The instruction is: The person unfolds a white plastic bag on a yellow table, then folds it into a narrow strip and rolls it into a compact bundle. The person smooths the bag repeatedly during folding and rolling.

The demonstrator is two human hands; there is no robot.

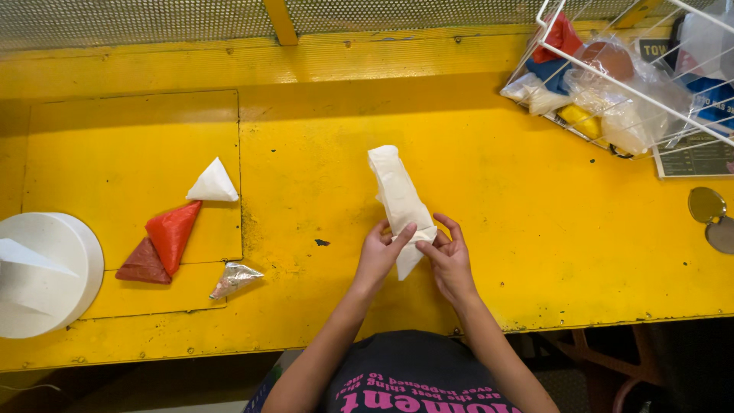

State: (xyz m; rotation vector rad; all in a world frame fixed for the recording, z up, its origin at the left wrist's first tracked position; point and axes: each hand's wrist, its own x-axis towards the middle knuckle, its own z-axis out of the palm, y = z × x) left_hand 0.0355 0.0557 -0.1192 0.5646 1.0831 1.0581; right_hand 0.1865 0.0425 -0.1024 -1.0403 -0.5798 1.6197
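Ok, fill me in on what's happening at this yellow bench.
A person holds the lower end of a long cream-coloured packet with both hands, the left hand and the right hand, just above the yellow table. To the left lie small cone-shaped packets: a white one, two red ones and a silvery one, beside a white roll. A white wire basket of bagged goods sits at the upper right.
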